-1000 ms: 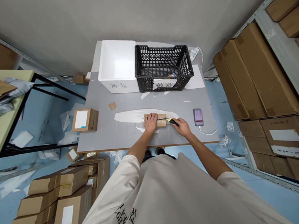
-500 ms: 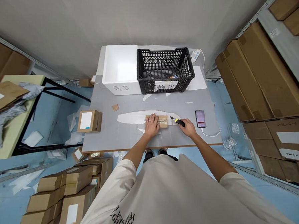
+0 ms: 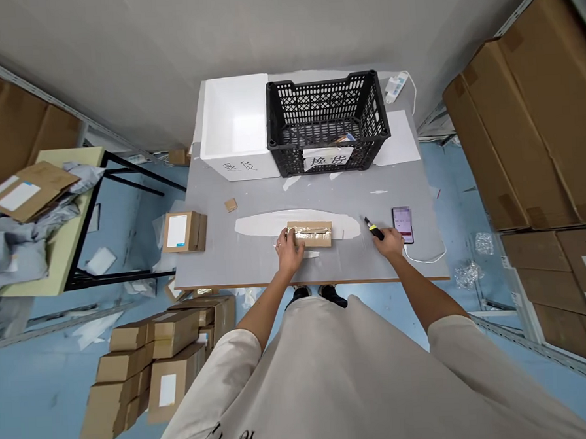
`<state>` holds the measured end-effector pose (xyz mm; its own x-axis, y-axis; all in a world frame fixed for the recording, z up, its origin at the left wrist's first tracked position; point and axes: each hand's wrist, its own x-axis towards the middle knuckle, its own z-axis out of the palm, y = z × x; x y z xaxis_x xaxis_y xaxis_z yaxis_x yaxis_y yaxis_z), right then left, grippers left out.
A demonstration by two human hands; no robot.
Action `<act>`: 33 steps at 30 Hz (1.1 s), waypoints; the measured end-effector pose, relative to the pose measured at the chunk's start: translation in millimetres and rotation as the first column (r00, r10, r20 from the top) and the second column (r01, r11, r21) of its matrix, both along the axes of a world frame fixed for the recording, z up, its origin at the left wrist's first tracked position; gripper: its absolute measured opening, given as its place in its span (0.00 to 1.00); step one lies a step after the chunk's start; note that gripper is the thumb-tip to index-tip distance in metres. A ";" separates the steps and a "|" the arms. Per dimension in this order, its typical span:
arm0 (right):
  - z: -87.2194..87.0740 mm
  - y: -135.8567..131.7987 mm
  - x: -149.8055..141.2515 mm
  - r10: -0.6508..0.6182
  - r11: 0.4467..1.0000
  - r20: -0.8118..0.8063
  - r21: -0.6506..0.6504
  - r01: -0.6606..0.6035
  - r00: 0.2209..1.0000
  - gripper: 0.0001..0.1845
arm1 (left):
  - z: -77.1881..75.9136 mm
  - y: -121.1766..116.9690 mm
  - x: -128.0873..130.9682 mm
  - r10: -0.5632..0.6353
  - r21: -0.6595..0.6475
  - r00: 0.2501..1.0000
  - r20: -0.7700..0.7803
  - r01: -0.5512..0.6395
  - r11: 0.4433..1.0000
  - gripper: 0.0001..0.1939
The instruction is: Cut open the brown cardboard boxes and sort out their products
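A small cardboard box [image 3: 318,236] with shiny clear tape along its top lies near the front of the grey table. My left hand [image 3: 288,254] grips its left end, thumb on the near side and fingers around the far corner. Off to the right, my right hand [image 3: 391,242] is closed around the handle of a black and yellow utility knife [image 3: 373,228], held low over the table. The blade points up and left, apart from the box. Just beyond that hand lies a phone [image 3: 402,224] with its screen lit and a white cable attached.
At the back stand a white foam box [image 3: 238,163] and a black plastic crate [image 3: 328,142] with a handwritten label. A labelled carton [image 3: 180,232] sits at the left edge, near a cardboard scrap [image 3: 230,204]. Stacked cartons [image 3: 174,334] are on the floor.
My right hand has moved right with the knife, away from the box and closer to the phone. My left hand has slid from the box's top to its left end.
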<state>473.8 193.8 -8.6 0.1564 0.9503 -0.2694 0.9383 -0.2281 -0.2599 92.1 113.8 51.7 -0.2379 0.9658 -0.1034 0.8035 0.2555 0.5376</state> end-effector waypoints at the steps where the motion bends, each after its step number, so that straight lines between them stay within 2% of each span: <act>1: -3.3 2.9 3.3 -0.015 1.000 0.006 0.014 0.015 1.000 0.23 | 1.2 -0.2 0.8 -0.002 -0.005 1.000 -0.008 0.002 1.000 0.31; 9: -21.3 19.0 12.3 -0.099 0.995 0.017 -0.006 0.099 0.995 0.22 | 11.1 -1.9 5.0 0.008 -0.030 0.994 -0.105 -0.011 0.999 0.29; 15: -17.9 14.5 8.1 -0.074 0.997 0.029 0.009 0.074 0.997 0.23 | 10.8 -2.0 4.2 0.030 -0.014 0.994 -0.107 -0.032 0.999 0.31; 18: -6.3 11.5 -8.1 -0.040 0.996 -0.035 0.083 0.043 0.999 0.22 | 7.9 -2.8 1.6 0.050 -0.003 0.996 -0.075 -0.050 0.999 0.32; 21: 11.4 7.0 -42.5 0.076 0.991 -0.239 0.123 -0.048 0.968 0.20 | 4.5 -4.0 -2.0 0.095 0.009 0.995 -0.018 -0.095 0.995 0.30; 24: 32.1 -0.8 -88.9 0.167 0.986 -0.567 0.101 -0.134 0.806 0.20 | 2.4 -4.7 -6.1 0.109 0.038 0.992 0.060 -0.111 0.993 0.27; 26: 45.2 -6.6 -118.2 0.158 0.987 -0.676 0.080 -0.141 0.719 0.21 | 1.7 -5.0 -8.3 0.098 0.064 0.990 0.106 -0.105 0.992 0.25; 29: 60.5 -13.0 -147.9 0.148 0.988 -0.720 0.071 -0.140 0.678 0.24 | 0.8 -5.8 -9.6 0.081 0.083 0.985 0.155 -0.094 0.992 0.22; 33: 72.3 -16.6 -158.2 0.151 0.988 -0.673 0.079 -0.133 0.724 0.24 | 0.6 -7.4 -7.9 0.083 0.104 0.972 0.218 -0.107 0.989 0.21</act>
<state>315.6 177.2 63.7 -0.1957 0.9538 -0.2280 0.5335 -0.0916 -0.8408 84.2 106.4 52.4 -0.3137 0.9481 -0.0521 0.6427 0.2524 0.7233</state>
